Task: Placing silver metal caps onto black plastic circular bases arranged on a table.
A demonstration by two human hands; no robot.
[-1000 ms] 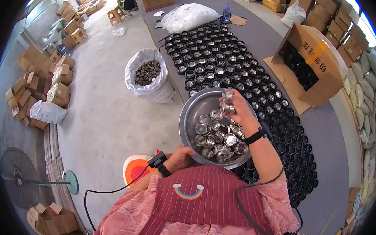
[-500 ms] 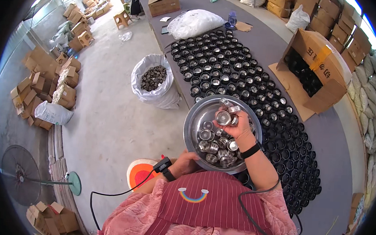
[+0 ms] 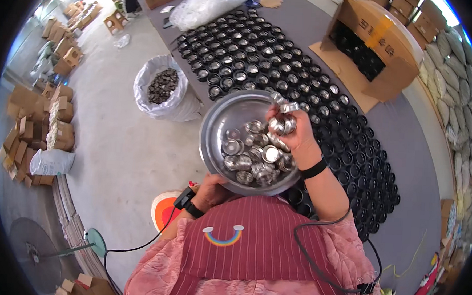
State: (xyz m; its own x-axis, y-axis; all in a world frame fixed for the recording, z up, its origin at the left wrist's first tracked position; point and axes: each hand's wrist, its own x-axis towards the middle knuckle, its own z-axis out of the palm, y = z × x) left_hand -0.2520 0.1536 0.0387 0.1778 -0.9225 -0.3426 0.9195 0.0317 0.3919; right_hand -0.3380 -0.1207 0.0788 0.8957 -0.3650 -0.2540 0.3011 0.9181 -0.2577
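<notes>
A round metal basin [image 3: 216,114] rests against my front, holding a loose pile of shiny, short round metal pieces [image 3: 257,154] that look like small caps. My left hand [image 3: 212,191] is closed on the basin's near left rim, its fingertips partly hidden. Over the right side of the basin, my right hand [image 3: 295,130] is closed around several of the same round metal pieces [image 3: 281,123]. Beyond and to the right, many black round cups [image 3: 353,148] stand in rows on the grey table; those farther off have shiny metal inside, while many nearer ones look dark within.
An open carton [image 3: 395,65] with black pieces inside lies on its side at the right. A white sack [image 3: 182,99] of small dark pieces stands on the floor left of the table. A filled clear plastic bag [image 3: 206,9] lies at the table's far end. A floor fan [image 3: 33,254] stands lower left.
My view has shifted, so the basin and table sit farther left and higher. My right hand has turned, still holding metal pieces. My left hand stays on the rim.
</notes>
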